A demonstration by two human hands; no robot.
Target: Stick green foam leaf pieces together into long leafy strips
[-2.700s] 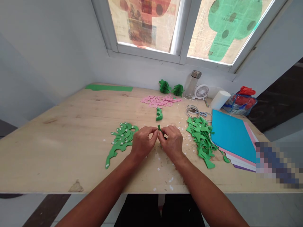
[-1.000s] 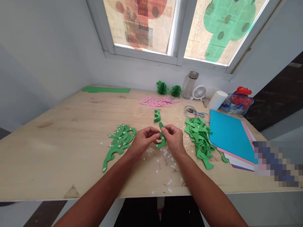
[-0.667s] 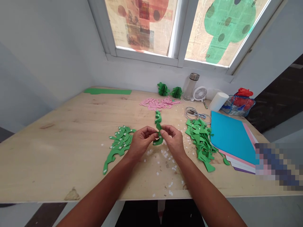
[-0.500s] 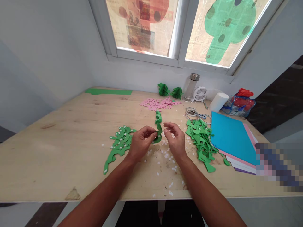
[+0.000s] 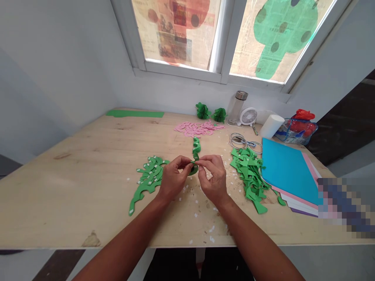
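Note:
A curled green paper piece [image 5: 192, 170] is pinched between the thumb and fingers of my left hand [image 5: 175, 175]. My right hand [image 5: 213, 175] meets it from the right, its index fingertip on the piece's upper part and its thumb lower and apart. Just beyond my fingertips lies a small column of green curled pieces [image 5: 196, 146]. Left of my left hand is a pile of wavy green pieces with white squares [image 5: 150, 171]. Small white bits [image 5: 211, 229] are scattered below and around my hands.
Green scraps [image 5: 250, 175] and blue sheets [image 5: 288, 171] lie on the right. Pink cut pieces [image 5: 195, 128], two green paper shapes [image 5: 202, 111], a bottle [image 5: 236, 108], a fan [image 5: 248, 116], a white roll [image 5: 272, 125] and cables [image 5: 238, 140] stand or lie toward the wall.
My right hand has moved left, and its index finger now touches the green piece. The upper curl of that piece is now lower, at my fingertips. My left hand has stayed in place.

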